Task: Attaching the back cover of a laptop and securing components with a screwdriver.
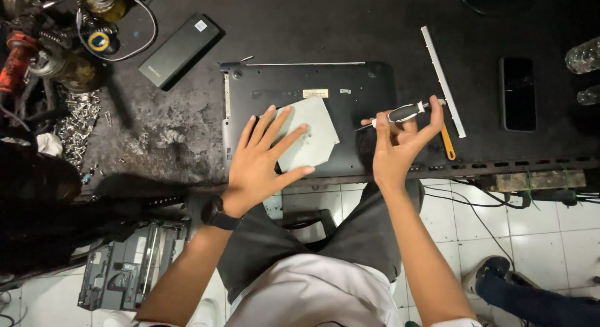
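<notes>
Head view, looking down on a dark workbench [312,27].

Item 1: laptop [350,93], black, lying bottom side up near the front edge of the bench, its front edge close to that bench edge.

Item 2: grey plate [315,130], flat, angular, resting on the laptop's underside toward its left half.

Item 3: left hand [259,161], fingers spread wide and flat, pressing on the laptop and overlapping the left edge of the grey plate; it grips nothing. A dark watch [215,213] sits on the wrist.

Item 4: right hand [400,143], fingers curled around a screwdriver [403,113] with a black and white handle, held above the laptop's right edge, tip pointing left.

Item 5: white strip [442,80], long and thin, lying slantwise just right of the laptop; a yellow tool [448,146] lies below it beside the right hand.

Item 6: phone [517,93], dark, well right of the strip, with bare bench between.

Item 7: black battery pack [181,49], upper left, apart from the laptop.

Item 8: heap of screws [78,124] and cluttered tools at the far left edge.
</notes>
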